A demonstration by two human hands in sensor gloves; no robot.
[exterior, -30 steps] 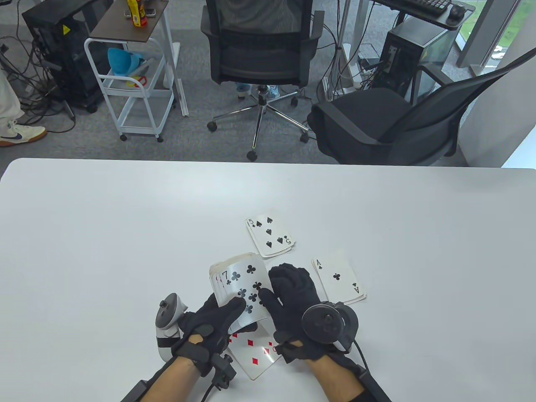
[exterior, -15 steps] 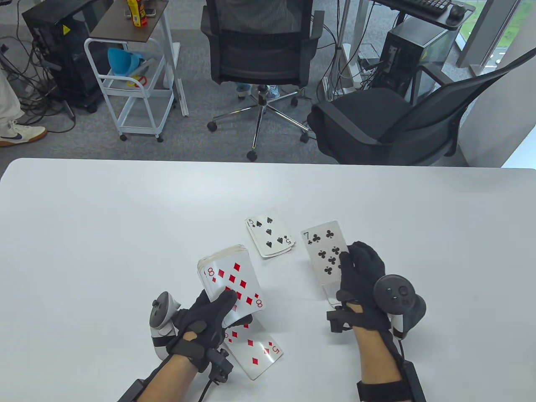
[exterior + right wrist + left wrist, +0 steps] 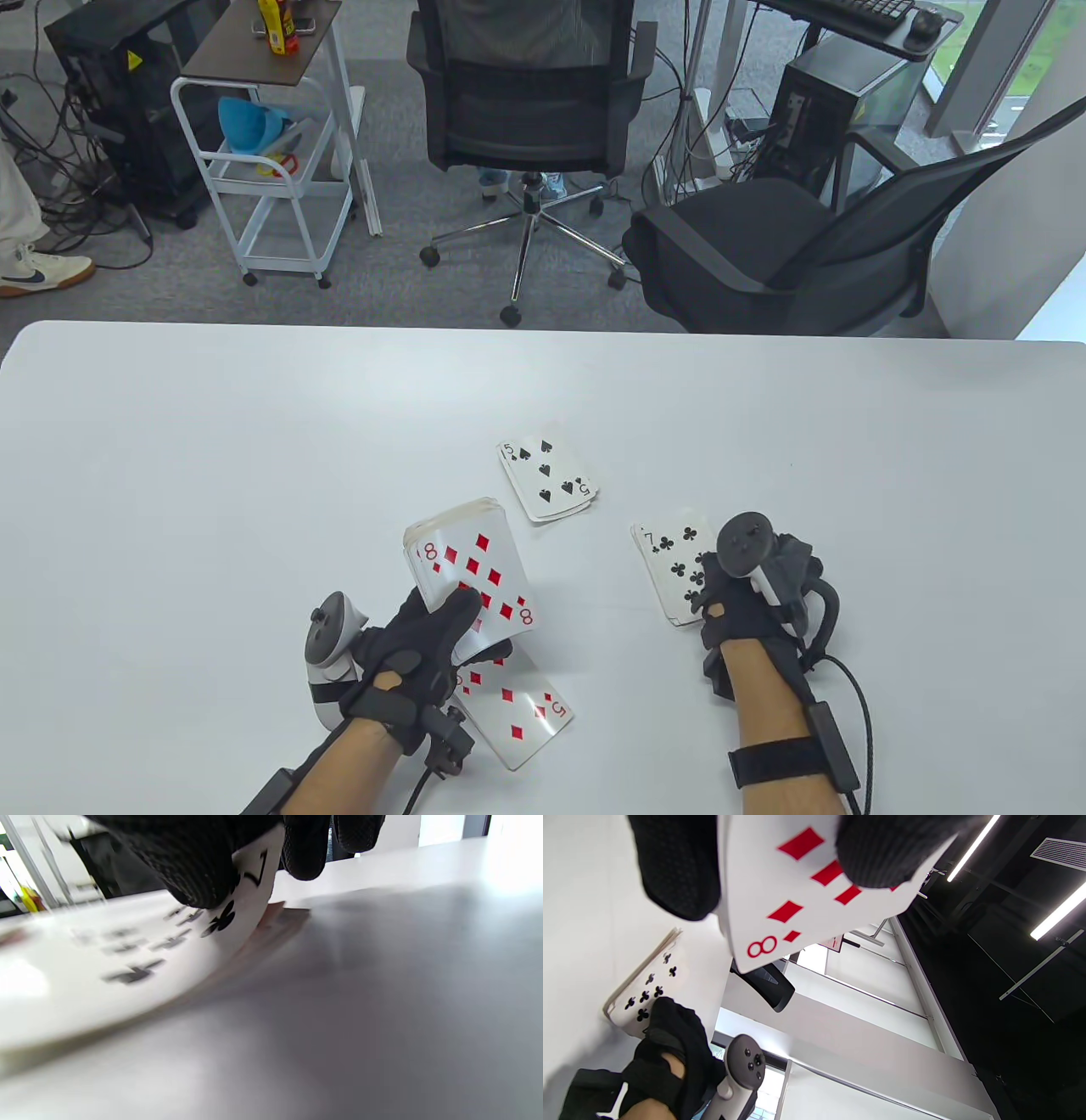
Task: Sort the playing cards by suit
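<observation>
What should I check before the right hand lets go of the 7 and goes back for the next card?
1. 7 of clubs on the clubs pile: ok, it lies on that stack at the right.
2. Right hand off the card: not ok, its fingers curl on the 7's near end in the right wrist view.
3. Card squared with the pile: cannot tell, the hand covers its near end.
4. Left hand holds the deck: ok, thumb across the face.
5. Next card known: ok, 8 of diamonds on top.
6. Diamonds pile ready: ok, a 5 faces up, partly under the left hand.
</observation>
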